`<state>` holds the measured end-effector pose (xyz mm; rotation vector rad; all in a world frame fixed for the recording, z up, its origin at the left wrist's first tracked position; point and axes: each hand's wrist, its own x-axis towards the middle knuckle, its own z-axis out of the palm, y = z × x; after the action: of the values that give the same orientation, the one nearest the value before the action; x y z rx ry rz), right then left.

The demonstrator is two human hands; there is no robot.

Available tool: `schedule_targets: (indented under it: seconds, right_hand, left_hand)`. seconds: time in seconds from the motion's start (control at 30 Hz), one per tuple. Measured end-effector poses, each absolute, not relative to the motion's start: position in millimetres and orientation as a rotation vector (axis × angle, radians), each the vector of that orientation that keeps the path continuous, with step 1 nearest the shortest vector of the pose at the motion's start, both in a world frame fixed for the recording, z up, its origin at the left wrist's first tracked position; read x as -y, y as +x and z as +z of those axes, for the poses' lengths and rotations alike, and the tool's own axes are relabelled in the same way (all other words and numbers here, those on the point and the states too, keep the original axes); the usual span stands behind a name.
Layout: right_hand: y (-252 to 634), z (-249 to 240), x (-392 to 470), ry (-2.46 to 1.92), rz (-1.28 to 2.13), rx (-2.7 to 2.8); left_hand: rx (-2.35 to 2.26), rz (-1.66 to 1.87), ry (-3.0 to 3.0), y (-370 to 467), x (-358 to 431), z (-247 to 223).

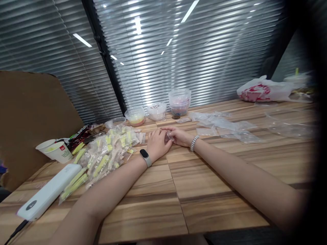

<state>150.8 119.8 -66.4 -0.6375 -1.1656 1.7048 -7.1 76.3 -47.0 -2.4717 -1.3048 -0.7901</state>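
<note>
Both my hands meet over the middle of the wooden table (204,183). My left hand (158,143), below a wristband tracker, has its fingers curled against a small clear plastic bag (169,136). From the other side my right hand (180,136), with a coiled band at the wrist, closes on the same bag. What the bag contains is too small to make out. Left of my hands lies a heap of filled clear bags (104,153) with yellow and pale pieces inside. Flat clear bags (222,124) are spread out to the right of my right hand.
Plastic tubs (135,116) and a stack of clear bowls (180,102) stand at the back by the blinds. Paper cups (60,152), a white power bank (49,192) with a cable, and a cardboard panel (33,115) are at left. A white carrier bag (263,90) sits far right.
</note>
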Motion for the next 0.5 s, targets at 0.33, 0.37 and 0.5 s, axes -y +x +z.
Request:
schedule_targets:
  seconds: [0.33, 0.37, 0.5]
  right_hand:
    - [151.1, -62.0, -114.8, -0.691, 1.708, 1.133]
    - [151.2, -63.0, -115.5, -0.695, 1.706, 1.134]
    - [151.5, -64.2, -116.2, -0.702, 1.704, 1.152]
  left_hand:
    - [1.277, -0.772, -2.499, -6.2, -77.1, -47.8]
    - [1.276, -0.767, -2.5, -6.2, -77.1, -47.7]
    - [1.261, -0.762, -2.509, -6.3, -76.4, -47.1]
